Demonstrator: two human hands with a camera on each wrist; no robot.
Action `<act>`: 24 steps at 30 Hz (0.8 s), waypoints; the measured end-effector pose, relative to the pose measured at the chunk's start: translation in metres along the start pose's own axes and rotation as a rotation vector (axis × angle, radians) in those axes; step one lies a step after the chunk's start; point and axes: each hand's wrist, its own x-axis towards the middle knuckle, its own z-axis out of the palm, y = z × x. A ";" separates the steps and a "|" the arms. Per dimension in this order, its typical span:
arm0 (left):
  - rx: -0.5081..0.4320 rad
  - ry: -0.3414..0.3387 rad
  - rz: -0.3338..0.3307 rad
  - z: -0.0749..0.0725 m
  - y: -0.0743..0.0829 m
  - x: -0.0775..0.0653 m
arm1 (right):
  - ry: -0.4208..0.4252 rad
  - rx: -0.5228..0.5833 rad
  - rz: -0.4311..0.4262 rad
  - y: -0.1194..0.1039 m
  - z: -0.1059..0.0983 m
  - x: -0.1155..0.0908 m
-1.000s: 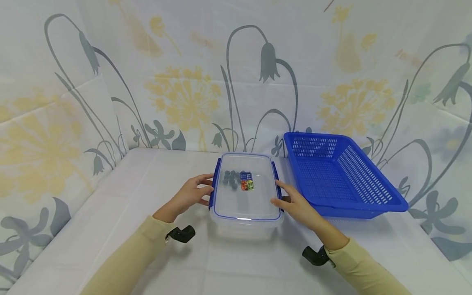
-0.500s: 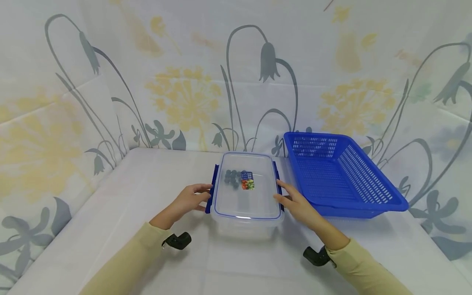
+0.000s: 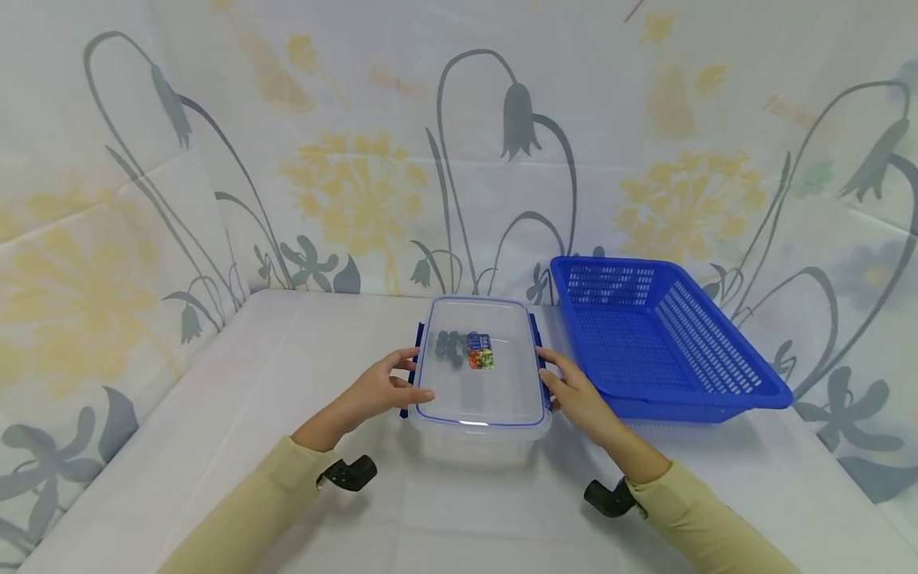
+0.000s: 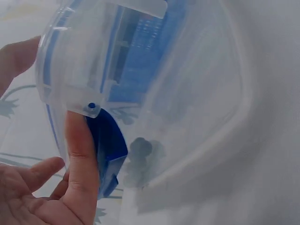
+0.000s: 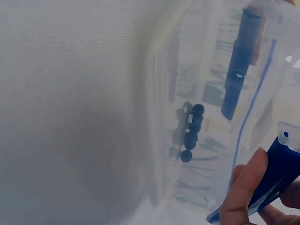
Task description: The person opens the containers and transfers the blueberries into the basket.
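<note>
A clear plastic food container [image 3: 505,395] with a blue-lined lid sits upright on the table, a small coloured label [image 3: 480,351] on top. Several dark round pieces [image 5: 190,140] clustered together show through its walls. My left hand [image 3: 376,391] is at the left side, thumb on the lid; one finger lies against the blue left latch [image 4: 111,140], which stands out from the wall. On the opposite side my right hand [image 3: 582,402] pinches the blue right latch [image 5: 276,173], which also angles away from the wall. Some fingers are hidden behind the latches.
Right of the container stands a blue perforated plastic basket [image 3: 667,351], its near left part close to my right hand. A white cloth [image 3: 308,335] covers the table. Behind it hangs a flower-printed sheet [image 3: 358,183]. Black wrist-worn devices [image 3: 351,473] sit under both cuffs.
The left latch has swung outward since a second ago. My left hand dipped toward me, then rose slightly, its thumb now on the lid. My right thumb slid off the lid onto the right edge.
</note>
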 end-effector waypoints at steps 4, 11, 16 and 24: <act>0.019 0.005 -0.013 0.003 -0.002 0.001 | 0.000 0.008 0.015 0.001 0.000 0.001; -0.001 0.000 -0.009 0.004 -0.003 0.001 | 0.031 0.009 0.049 0.002 0.003 0.003; -0.001 0.008 -0.017 0.001 -0.002 0.001 | 0.027 -0.040 0.038 0.002 0.006 0.006; -0.012 -0.010 -0.026 0.001 -0.001 0.000 | 0.013 0.052 0.087 0.007 0.001 0.002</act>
